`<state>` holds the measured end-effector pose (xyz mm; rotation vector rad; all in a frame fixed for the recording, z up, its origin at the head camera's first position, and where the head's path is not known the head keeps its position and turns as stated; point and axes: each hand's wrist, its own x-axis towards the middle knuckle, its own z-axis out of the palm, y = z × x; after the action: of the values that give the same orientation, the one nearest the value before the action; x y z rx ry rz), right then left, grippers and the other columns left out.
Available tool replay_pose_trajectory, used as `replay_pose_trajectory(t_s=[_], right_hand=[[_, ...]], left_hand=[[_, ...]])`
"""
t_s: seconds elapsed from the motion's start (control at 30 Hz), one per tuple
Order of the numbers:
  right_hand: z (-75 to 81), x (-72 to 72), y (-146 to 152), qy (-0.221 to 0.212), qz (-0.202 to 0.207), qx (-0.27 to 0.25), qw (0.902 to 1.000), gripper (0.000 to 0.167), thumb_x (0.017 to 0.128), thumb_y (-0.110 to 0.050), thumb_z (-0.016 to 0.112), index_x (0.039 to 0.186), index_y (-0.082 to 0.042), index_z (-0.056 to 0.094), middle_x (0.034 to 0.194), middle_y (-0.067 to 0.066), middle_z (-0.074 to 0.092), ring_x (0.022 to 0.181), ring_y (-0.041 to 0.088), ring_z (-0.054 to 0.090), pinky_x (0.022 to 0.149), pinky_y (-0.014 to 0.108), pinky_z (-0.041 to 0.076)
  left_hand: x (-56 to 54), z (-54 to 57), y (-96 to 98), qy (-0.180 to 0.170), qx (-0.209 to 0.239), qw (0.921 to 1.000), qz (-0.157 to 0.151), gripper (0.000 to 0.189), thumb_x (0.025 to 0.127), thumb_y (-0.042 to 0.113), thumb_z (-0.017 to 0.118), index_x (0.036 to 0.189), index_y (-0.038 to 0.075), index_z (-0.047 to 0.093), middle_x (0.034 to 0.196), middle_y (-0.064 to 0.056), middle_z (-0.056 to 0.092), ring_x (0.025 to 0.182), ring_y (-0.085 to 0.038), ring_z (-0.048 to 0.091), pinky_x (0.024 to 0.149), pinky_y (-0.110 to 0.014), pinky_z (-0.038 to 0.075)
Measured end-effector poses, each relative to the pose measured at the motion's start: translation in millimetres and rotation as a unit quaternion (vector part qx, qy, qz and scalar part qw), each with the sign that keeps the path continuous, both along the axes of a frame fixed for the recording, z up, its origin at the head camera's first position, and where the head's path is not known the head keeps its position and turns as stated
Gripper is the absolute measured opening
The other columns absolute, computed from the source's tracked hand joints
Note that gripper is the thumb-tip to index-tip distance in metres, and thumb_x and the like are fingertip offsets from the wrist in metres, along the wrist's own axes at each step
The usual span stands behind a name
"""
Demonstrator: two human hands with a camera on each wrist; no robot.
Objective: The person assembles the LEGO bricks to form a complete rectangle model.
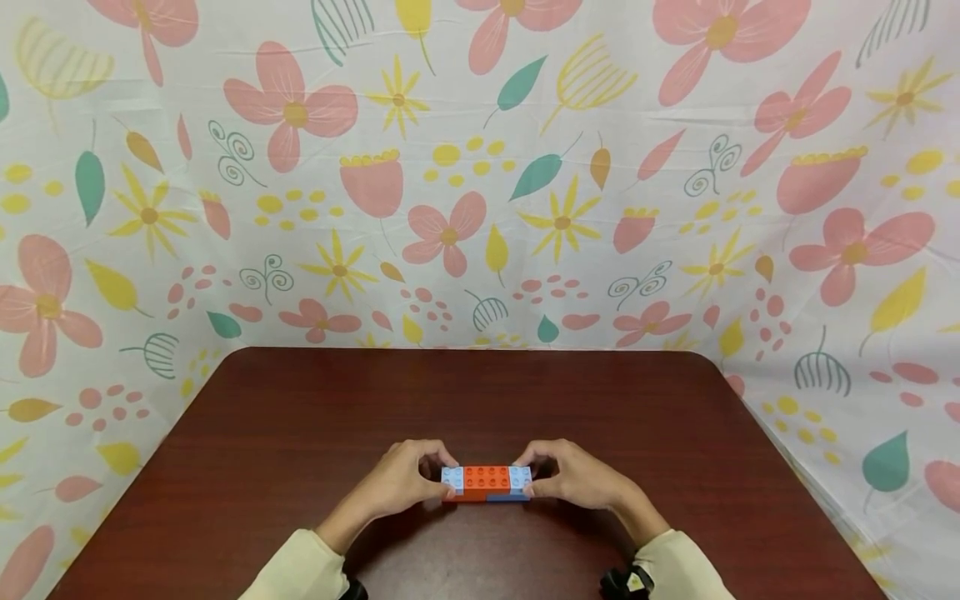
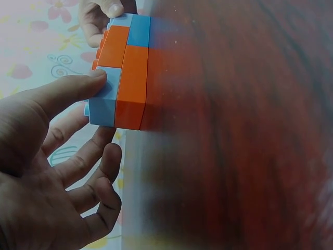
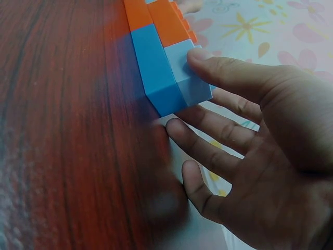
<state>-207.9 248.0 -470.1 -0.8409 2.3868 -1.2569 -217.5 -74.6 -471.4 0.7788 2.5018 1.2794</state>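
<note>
A two-layer bar of toy building bricks lies on the table in front of me. Its upper layer has an orange brick [image 1: 487,478] in the middle and a light blue brick at each end. Below sit another orange brick [image 2: 133,78] on the left and a darker blue brick [image 3: 156,67] on the right. My left hand [image 1: 401,477] pinches the left light blue brick [image 2: 105,99] between thumb and fingers, its other fingers loosely bent. At the opposite end, my right hand [image 1: 585,475] pinches the right light blue brick [image 3: 188,75] the same way.
The dark reddish-brown table [image 1: 337,400] has rounded far corners. Behind it and along both sides hangs a white cloth [image 1: 480,167] printed with flowers and leaves. Both wrists carry dark bands below light sleeves [image 1: 300,571].
</note>
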Motion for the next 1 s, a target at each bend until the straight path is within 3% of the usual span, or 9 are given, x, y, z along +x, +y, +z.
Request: replay_pose_trajectory(t_s=[0.43, 0.77, 1.0], right_hand=[[-3.2, -0.4, -0.1, 0.019, -0.008, -0.002, 0.9998, 0.026, 0.096, -0.021, 0.075, 0.121, -0.018, 0.071, 0.111, 0.006, 0.073, 0.092, 0.013, 0.066, 0.075, 0.025, 0.056], [-0.1, -6.6, 4.0, 0.027, -0.040, 0.005, 0.9988, 0.027, 0.097, -0.027, 0.073, 0.123, -0.021, 0.071, 0.119, 0.001, 0.074, 0.098, 0.011, 0.068, 0.085, 0.026, 0.056], [-2.7, -12.7, 4.9, 0.035, -0.044, -0.004, 0.9984, 0.030, 0.100, -0.026, 0.070, 0.129, -0.018, 0.069, 0.119, 0.004, 0.074, 0.096, 0.011, 0.067, 0.083, 0.025, 0.057]], left_hand=[[-1.7, 1.5, -0.2, 0.034, -0.032, 0.9989, -0.001, 0.024, 0.082, 0.023, 0.087, 0.103, 0.023, 0.076, 0.095, 0.007, 0.072, 0.070, -0.007, 0.062, 0.066, -0.025, 0.050], [-15.7, 8.6, 3.6, 0.035, -0.016, 0.9993, -0.002, 0.023, 0.084, 0.025, 0.085, 0.106, 0.024, 0.076, 0.100, 0.008, 0.073, 0.082, -0.009, 0.064, 0.073, -0.028, 0.053], [-26.8, 4.2, 5.8, 0.017, -0.010, 0.9998, 0.011, 0.021, 0.085, 0.025, 0.084, 0.105, 0.023, 0.078, 0.099, 0.006, 0.073, 0.085, -0.011, 0.063, 0.073, -0.028, 0.052]])
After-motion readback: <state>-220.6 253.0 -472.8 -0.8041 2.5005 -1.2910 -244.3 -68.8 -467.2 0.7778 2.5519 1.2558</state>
